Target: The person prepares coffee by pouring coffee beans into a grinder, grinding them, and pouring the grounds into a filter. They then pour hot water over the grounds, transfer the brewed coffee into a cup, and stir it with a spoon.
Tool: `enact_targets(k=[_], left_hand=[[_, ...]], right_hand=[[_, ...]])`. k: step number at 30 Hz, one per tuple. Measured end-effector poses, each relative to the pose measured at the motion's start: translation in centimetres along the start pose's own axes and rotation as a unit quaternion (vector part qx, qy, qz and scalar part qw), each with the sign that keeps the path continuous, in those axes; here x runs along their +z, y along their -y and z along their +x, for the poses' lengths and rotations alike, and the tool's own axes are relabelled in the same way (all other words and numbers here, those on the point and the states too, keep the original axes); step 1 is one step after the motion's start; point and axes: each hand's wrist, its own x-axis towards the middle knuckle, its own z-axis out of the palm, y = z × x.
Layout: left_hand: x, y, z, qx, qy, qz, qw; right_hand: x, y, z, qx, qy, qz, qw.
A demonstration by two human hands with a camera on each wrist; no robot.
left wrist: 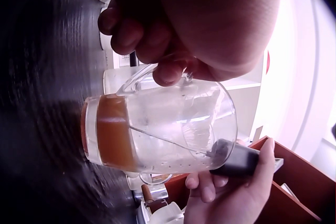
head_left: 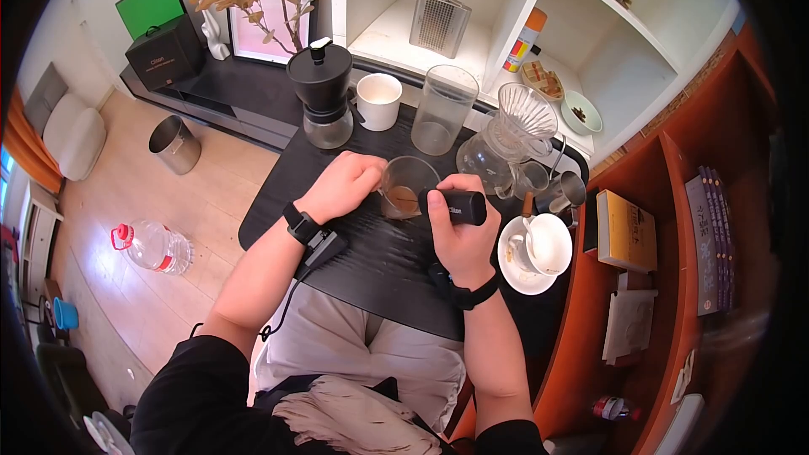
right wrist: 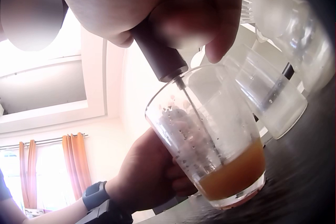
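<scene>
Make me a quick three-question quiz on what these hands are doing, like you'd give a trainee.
1. What does the right hand hold?
A) a kettle
B) a black-handled tool with a thin rod
C) a paper filter

2. True or false: the glass mug is empty.

3. Fill in: the left hand holds the mug by its ____.

Key: 1 B; 2 false, it has brown liquid in it; 3 handle.

Glass mug (head_left: 410, 188): clear, glossy | frother (head_left: 456, 207): matt black | tabletop (head_left: 362, 248): streaked
</scene>
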Motion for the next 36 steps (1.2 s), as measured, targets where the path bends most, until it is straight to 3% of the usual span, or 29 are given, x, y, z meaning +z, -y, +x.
enact_targets(k=[23, 28, 36], left_hand=[[-0.1, 0.1, 0.0, -0.016, -0.001, 0.018, 1.000], [-0.1, 0.0, 0.0, -0.015, -0.004, 0.014, 1.000], [-0.1, -0.1, 0.0, -0.021, -0.002, 0.024, 0.999]], right_hand=[[0.1, 0.4, -0.3, 0.003, 0.030, 0.011, 0.999], [0.6, 1.5, -0.4, 0.057, 0.112, -0.015, 0.992], [0.8, 1.6, -0.5, 0.040, 0.102, -0.036, 0.993]])
